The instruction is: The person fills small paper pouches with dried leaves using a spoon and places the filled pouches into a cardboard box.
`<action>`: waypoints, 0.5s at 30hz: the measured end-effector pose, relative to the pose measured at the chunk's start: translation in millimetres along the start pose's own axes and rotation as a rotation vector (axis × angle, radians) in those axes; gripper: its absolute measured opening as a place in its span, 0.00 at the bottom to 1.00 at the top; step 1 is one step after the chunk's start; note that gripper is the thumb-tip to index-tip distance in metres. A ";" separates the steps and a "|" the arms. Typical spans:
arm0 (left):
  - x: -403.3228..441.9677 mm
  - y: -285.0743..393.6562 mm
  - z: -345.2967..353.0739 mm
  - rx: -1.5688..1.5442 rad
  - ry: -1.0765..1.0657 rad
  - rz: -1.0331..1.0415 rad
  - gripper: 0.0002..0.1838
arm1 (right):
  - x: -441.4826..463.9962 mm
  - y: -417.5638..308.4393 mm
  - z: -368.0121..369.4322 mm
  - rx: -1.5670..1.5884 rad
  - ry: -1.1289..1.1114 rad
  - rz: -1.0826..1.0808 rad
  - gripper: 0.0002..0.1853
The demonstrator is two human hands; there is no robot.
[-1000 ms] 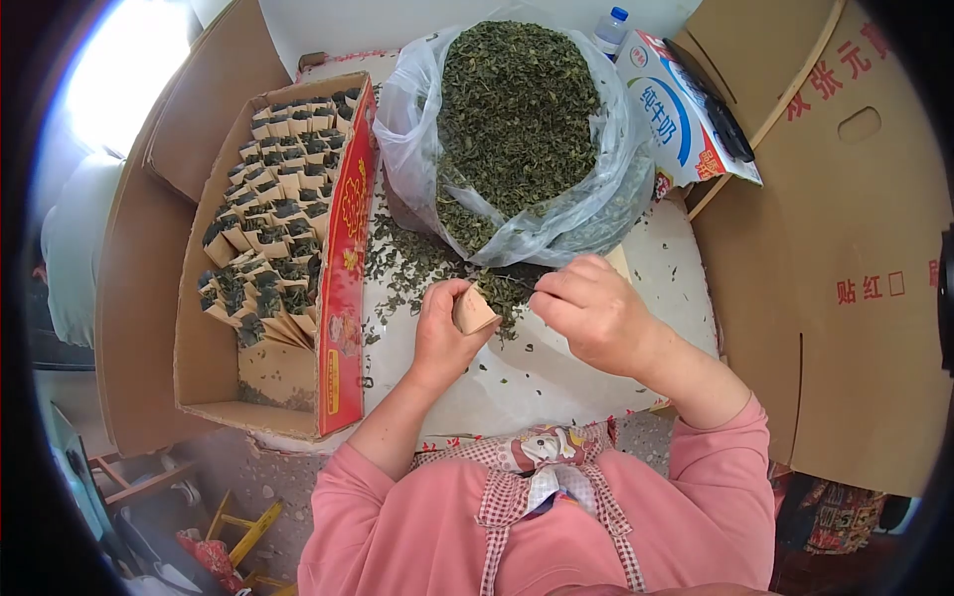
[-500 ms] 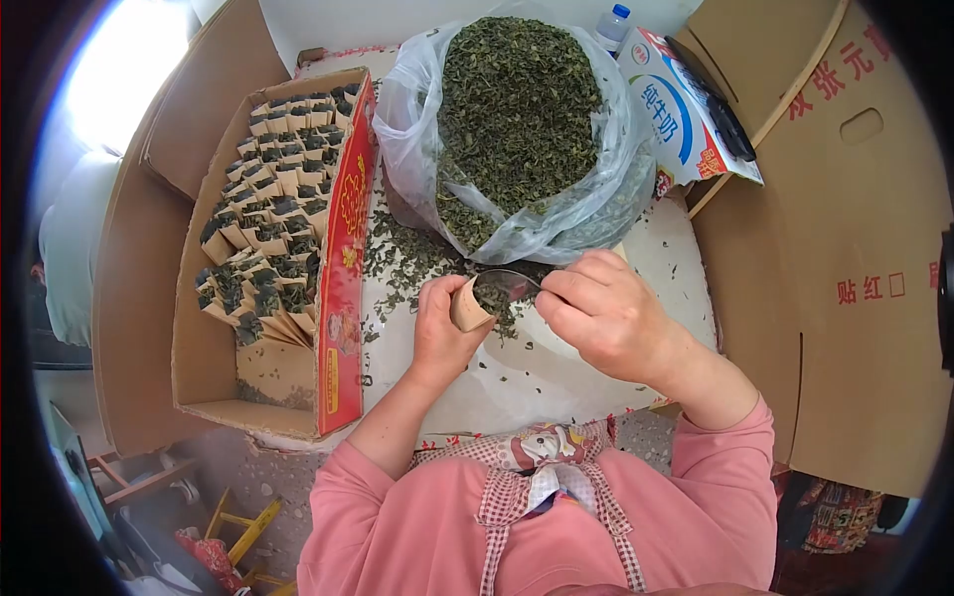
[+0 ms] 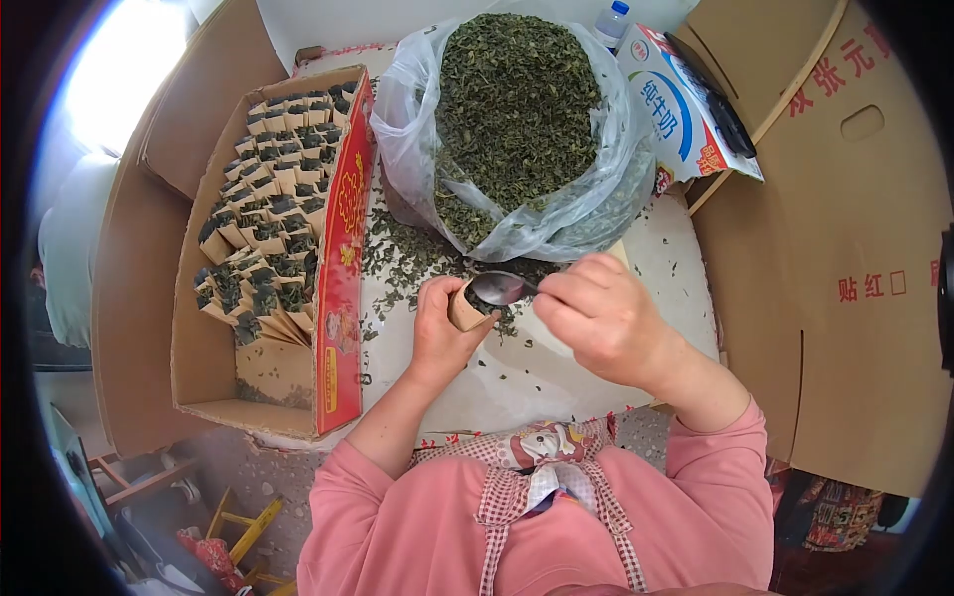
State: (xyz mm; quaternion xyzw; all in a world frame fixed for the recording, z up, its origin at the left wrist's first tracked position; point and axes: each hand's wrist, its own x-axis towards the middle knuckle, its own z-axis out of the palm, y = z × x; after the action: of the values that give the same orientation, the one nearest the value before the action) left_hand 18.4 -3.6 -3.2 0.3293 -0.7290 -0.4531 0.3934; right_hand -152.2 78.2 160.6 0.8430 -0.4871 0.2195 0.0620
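Observation:
My left hand point(image 3: 443, 323) is closed around a small brown paper bag point(image 3: 465, 312), its mouth facing up and dark dried leaves showing inside. Pinched in my right hand point(image 3: 604, 311) is the handle of a metal spoon point(image 3: 500, 287), whose bowl sits over the mouth of the bag. Just beyond both hands, a clear plastic sack point(image 3: 407, 119) stands wide at the top, heaped with dried green leaves point(image 3: 522, 109). Loose leaves point(image 3: 402, 260) are scattered on the white tabletop point(image 3: 556, 389) around the hands.
To the left, a red-sided carton point(image 3: 343, 288) holds rows of filled paper bags point(image 3: 283, 189). A milk box point(image 3: 668, 104) with a black object on it and a bottle point(image 3: 612, 24) stand at back right. Large cardboard sheets point(image 3: 845, 268) flank the table.
The spoon bowl has tipped over the paper bag, and the leaves it carried now lie in the bag's mouth. My right hand has shifted slightly; my left hand holds its place.

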 end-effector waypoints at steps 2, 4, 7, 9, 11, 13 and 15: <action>-1.3 -2.6 1.1 -0.079 0.001 -0.081 0.31 | -1.1 -0.3 -8.2 -0.029 0.073 0.072 0.13; -2.5 -5.3 1.4 -0.111 0.000 -0.073 0.31 | -7.3 0.0 -7.1 -0.021 0.115 0.108 0.13; -5.8 -12.0 3.6 -0.236 0.014 -0.080 0.30 | -20.4 -1.6 0.3 0.019 0.158 0.202 0.12; -6.5 -13.7 2.1 -0.328 0.028 -0.097 0.30 | -28.4 -2.9 6.1 0.054 0.157 0.261 0.12; -4.5 -13.0 -2.7 -0.332 0.044 -0.102 0.30 | -36.2 -3.7 11.3 0.154 0.182 0.397 0.08; -4.0 -13.9 -4.7 -0.322 0.065 -0.153 0.29 | -51.8 -1.7 21.9 0.212 0.147 0.481 0.06; -3.2 -12.1 -5.6 -0.309 0.088 -0.205 0.29 | -61.6 -2.1 30.6 0.273 0.113 0.563 0.04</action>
State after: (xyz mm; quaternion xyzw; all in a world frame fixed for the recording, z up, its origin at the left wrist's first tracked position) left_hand 26.3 -7.6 -13.6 0.3571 -0.5953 -0.5827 0.4226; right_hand -167.3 118.4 107.0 0.6623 -0.6630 0.3376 -0.0879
